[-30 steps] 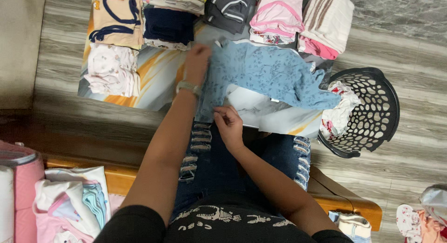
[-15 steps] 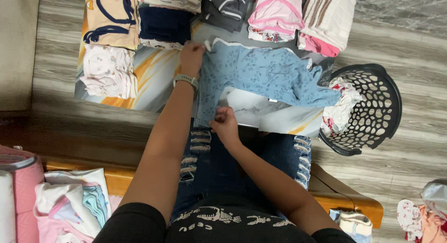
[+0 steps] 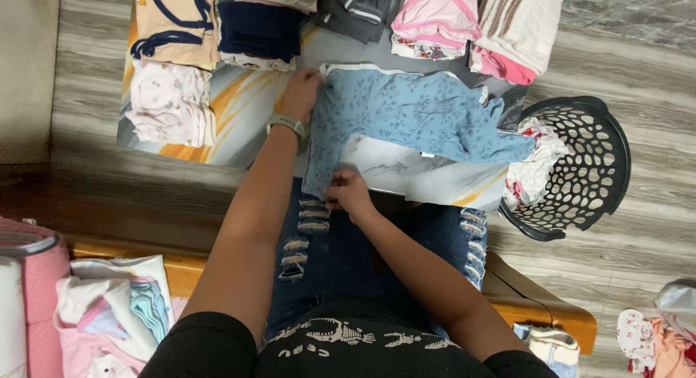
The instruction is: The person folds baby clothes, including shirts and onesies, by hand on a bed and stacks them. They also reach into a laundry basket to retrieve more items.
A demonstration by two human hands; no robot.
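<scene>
Low glossy marbled tabletop [image 3: 239,110] (folded piles behind): left hand [image 3: 299,95] flat, pinning blue floral cotton garment [image 3: 413,113], right hand [image 3: 348,193] pinching its hem taut.

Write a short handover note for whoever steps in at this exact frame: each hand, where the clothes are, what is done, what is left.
Left hand: flat on the upper left corner of the blue floral garment, pressing it to the low table.
Right hand: fingers pinching the garment's lower left corner at the table's near edge.
Garment: spread across the table, one end trailing toward the black laundry basket.
Done: folded piles line the far edge and left side.
Left: the blue garment is not folded; the basket holds more clothes.
</scene>
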